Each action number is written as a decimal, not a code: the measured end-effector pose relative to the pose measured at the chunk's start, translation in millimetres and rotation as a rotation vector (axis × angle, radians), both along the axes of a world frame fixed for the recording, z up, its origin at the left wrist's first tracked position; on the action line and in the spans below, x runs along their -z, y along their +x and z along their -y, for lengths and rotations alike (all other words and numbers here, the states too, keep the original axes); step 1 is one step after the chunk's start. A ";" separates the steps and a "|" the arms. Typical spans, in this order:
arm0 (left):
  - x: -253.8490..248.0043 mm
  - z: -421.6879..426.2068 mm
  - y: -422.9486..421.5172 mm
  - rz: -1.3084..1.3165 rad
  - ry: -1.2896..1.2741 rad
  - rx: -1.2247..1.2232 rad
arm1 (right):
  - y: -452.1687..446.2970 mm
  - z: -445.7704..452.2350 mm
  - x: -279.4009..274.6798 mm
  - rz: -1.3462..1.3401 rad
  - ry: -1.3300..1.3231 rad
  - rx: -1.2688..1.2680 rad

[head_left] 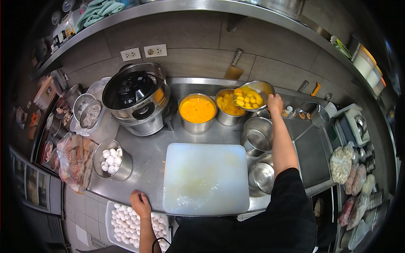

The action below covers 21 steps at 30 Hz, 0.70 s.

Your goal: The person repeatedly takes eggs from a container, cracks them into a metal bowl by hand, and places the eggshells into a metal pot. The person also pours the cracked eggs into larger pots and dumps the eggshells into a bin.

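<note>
My right hand point(275, 104) grips the rim of a metal bowl point(265, 87) at the back of the counter. Raw egg yolks point(249, 100) in clear whites lie in this bowl, which is tilted left over a steel pot of yellow egg point(230, 110). Left of it stands another steel pot filled with orange-yellow egg point(197, 110). By the counter's front edge is my left hand point(140, 203), fingers loosely bent and somewhat apart, with nothing visible in it. Just below that hand sits a white bin of whole eggs point(109, 219). A steel pot point(125, 166) holds white eggshells.
A pale cutting board point(206, 177) covers the middle front. Two steel pots point(257, 137) stand right of it, beside the sink point(312, 156). A large cooker point(139, 122) with a black lid inside is back left. Bagged food point(71, 162) lies left; a shelf point(190, 6) hangs overhead.
</note>
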<state>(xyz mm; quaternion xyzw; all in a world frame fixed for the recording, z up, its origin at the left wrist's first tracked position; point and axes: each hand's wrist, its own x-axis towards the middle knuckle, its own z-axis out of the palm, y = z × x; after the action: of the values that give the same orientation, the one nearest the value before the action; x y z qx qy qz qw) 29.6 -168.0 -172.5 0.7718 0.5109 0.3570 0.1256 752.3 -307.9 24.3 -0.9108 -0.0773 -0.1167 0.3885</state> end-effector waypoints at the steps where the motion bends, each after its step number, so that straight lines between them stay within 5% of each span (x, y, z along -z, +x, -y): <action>1: -0.6 0.3 0.5 0.000 -0.001 0.000 | -3.8 -1.8 -4.3 0.069 -0.046 -0.006; 21: 2.6 -0.4 -0.9 0.027 0.020 -0.011 | -29.7 -40.2 -38.4 0.259 -0.231 -0.065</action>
<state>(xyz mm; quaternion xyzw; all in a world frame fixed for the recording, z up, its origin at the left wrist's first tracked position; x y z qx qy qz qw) 28.7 -167.6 -175.1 0.7654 0.5098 0.3729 0.1229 722.6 -267.6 62.8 -0.9237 -0.1691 -0.2109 0.2714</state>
